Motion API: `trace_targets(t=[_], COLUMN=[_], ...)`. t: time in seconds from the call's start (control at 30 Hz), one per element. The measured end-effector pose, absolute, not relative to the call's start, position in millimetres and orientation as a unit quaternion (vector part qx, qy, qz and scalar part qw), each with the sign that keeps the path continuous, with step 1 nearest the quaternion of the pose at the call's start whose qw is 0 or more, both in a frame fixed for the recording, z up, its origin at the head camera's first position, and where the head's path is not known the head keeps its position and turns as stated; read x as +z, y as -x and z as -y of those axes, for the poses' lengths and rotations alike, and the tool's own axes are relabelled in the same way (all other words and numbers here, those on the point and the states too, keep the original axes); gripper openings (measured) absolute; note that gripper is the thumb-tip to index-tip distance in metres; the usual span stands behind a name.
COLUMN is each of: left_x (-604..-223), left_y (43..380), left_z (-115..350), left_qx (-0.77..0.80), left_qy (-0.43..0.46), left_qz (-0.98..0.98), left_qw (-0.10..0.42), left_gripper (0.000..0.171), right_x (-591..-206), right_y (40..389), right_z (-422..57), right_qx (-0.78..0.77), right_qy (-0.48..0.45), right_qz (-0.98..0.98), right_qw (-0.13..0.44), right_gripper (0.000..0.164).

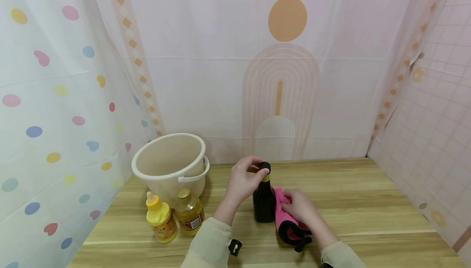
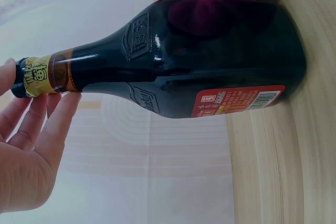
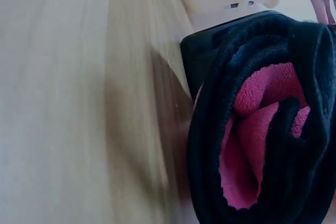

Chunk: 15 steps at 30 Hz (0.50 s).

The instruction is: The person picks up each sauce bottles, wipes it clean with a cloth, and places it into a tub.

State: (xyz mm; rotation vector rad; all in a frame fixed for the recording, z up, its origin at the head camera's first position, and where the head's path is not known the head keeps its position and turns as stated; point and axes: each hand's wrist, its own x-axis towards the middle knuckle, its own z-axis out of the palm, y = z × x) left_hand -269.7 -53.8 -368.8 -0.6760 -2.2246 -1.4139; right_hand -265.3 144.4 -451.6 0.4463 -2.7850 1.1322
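Note:
A dark glass bottle (image 1: 263,207) with a black cap stands upright on the wooden table. Its neck carries a yellow band, and a red label with a barcode shows on the body (image 2: 231,56) in the left wrist view. Fingers and thumb of my left hand (image 1: 241,182) grip the bottle at its cap and neck. My right hand (image 1: 299,207) holds a bunched pink cloth (image 1: 283,215) with black edging against the bottle's right side. In the right wrist view the folded cloth (image 3: 252,156) hides much of the bottle and the right fingers.
Left of the bottle stand a yellow squeeze bottle (image 1: 162,224) and a clear bottle of golden liquid (image 1: 190,218). Behind them is a cream bucket (image 1: 169,182) with its handle hanging down. A patterned curtain (image 1: 206,96) closes off the table's (image 1: 353,202) back edge.

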Motion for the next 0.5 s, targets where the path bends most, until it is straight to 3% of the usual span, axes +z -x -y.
trace_targets(t=[0.5], left_x=[-369.5], left_y=[270.6], left_z=[54.2], left_qx=[-0.506], left_qy=[0.24], left_qz=[0.803], left_qw=[0.206], left_gripper=[0.015], right_x=[-449.7], right_y=[264.2], right_z=[-136.7], right_qx=[0.226], right_qy=[-0.135], right_qz=[0.96], right_qw=[0.092], right_gripper=[0.021])
